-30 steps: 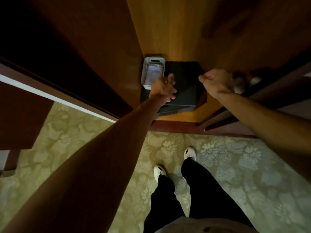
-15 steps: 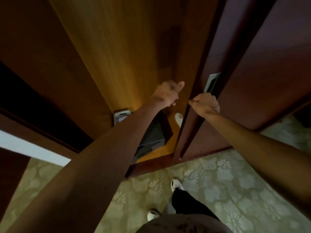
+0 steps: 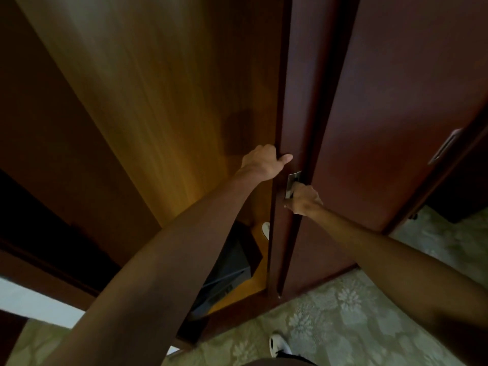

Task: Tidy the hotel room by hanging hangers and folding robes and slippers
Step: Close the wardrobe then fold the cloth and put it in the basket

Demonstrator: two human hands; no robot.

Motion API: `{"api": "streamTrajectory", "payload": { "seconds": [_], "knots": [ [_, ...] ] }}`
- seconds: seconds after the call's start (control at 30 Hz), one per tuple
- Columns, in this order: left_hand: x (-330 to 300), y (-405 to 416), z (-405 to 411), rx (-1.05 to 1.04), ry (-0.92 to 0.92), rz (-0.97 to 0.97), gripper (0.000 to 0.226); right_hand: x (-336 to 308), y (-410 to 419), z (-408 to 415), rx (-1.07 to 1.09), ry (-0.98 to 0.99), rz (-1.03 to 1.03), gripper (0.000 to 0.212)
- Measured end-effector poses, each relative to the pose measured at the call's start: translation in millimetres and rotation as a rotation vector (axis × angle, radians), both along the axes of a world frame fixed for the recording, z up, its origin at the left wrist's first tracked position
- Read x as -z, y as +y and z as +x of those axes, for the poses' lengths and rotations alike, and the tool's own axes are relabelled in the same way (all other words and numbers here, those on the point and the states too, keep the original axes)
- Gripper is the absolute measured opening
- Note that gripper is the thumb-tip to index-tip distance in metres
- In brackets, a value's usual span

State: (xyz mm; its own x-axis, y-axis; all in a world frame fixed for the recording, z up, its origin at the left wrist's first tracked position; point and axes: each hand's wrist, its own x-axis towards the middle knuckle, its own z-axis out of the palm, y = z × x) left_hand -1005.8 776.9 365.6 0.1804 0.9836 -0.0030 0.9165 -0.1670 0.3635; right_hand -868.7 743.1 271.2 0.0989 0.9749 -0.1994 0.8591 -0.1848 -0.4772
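Observation:
A dark red-brown sliding wardrobe door [image 3: 298, 101] stands in front of me, partly across the lit wooden wardrobe interior [image 3: 148, 101]. My left hand [image 3: 261, 161] grips the door's left edge, fingers curled behind it and thumb on its face. My right hand [image 3: 303, 198] has its fingers hooked in the recessed metal handle [image 3: 293, 180] of that door. Low in the remaining gap a white slipper [image 3: 266, 229] shows on the wardrobe floor. No hangers or robes are in view.
A black safe [image 3: 232, 270] sits on the wardrobe floor behind my left forearm. A second sliding door [image 3: 396, 128] with its own metal handle [image 3: 446, 146] lies to the right. Patterned green carpet [image 3: 343, 313] covers the floor; my white shoe [image 3: 278, 344] is at the bottom.
The view has tilted up from the floor. My left hand has gone from the safe to the door's edge, my right hand up to the metal handle, and the door now covers more of the opening.

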Motion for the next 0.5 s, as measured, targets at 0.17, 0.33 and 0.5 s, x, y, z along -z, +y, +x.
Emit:
{"api": "streamTrajectory", "payload": {
  "seconds": [0.17,0.33,0.5],
  "knots": [
    [-3,0,-5,0.03,0.054,0.043,0.049,16,13,2,0.038,-0.054,0.075,0.013],
    [-3,-7,-12,0.038,0.104,0.092,0.049,6,4,-9,0.018,-0.107,0.082,0.024],
    [0,-14,-33,0.042,0.076,0.113,0.059,1,-5,-27,-0.039,-0.14,0.084,0.038]
  ]
}}
